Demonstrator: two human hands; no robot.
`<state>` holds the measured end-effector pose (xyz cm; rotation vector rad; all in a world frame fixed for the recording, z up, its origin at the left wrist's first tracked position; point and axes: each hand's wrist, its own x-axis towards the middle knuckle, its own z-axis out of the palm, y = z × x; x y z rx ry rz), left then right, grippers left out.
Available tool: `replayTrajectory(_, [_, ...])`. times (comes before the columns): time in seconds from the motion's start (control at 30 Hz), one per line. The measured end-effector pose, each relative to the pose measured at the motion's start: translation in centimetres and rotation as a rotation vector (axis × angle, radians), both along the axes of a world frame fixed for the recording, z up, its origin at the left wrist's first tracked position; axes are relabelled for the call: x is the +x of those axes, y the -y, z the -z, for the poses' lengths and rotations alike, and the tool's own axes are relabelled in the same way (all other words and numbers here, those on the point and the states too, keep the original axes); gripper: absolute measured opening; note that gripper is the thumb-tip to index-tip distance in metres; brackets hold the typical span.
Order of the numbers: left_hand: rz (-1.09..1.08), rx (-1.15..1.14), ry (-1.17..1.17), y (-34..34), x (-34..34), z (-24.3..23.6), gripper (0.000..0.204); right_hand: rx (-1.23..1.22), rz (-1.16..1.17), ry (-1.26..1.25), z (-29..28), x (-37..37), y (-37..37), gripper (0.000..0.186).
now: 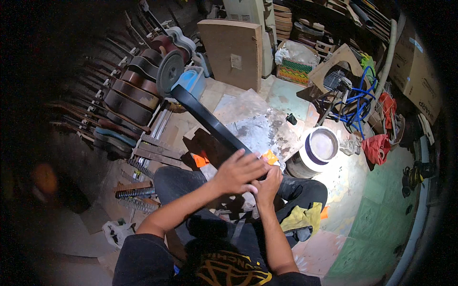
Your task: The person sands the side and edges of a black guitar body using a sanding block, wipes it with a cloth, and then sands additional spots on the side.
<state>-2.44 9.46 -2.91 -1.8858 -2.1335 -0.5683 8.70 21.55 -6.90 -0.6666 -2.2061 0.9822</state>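
Note:
My left hand (pixel 238 171) lies over the near end of a long black object (pixel 210 121), probably a guitar body edge-on, its fingers stretched out. My right hand (pixel 267 186) is closed on the same end, just below and right of my left. The object slants up and away to the left. An orange piece (pixel 269 156) shows by my fingers, and a second orange piece (pixel 200 160) lies left of the black object. A yellow cloth (pixel 303 219) rests by my right leg.
A rack of guitars (pixel 129 93) stands left, a board (pixel 229 50) at the back. A blue-white tub (pixel 193 83) sits near the rack, a white bucket (pixel 312 155) right. Blue hose (pixel 358 109), red bags (pixel 374 148) and cardboard boxes (pixel 415 76) crowd the right.

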Motion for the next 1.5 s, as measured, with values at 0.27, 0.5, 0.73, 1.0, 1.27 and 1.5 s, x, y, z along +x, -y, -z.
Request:
replayTrajectory(0.27, [-0.587,0.044,-0.324,4.3,-13.3,-6.2,0.048,0.056,0.048,-0.003,-1.7,0.4,0.1,0.060])
replayTrajectory(0.5, [-0.670,0.452,0.628,11.5,-23.2,-7.8,0.031,0.130,-0.043,-0.019,-1.2,0.3,1.0,0.066])
replayTrajectory(0.73, [-0.670,0.740,0.849,12.1,-20.1,-7.1,0.017,0.001,-0.003,-0.433,2.8,-0.7,-0.3,0.081])
replayTrajectory(1.0, [-0.721,1.103,1.007,15.1,-18.3,-8.0,0.009,-0.155,-0.116,-0.450,-2.1,-5.4,-5.6,0.083])
replayTrajectory(1.27, [-0.805,1.097,1.150,12.7,-18.3,-4.0,0.016,0.059,-0.220,-0.391,-7.1,-10.5,-13.5,0.074])
replayTrajectory(1.5, [-1.053,0.936,1.090,11.5,-15.0,0.2,0.028,0.077,-0.319,-0.351,-5.1,-15.8,-18.2,0.065])
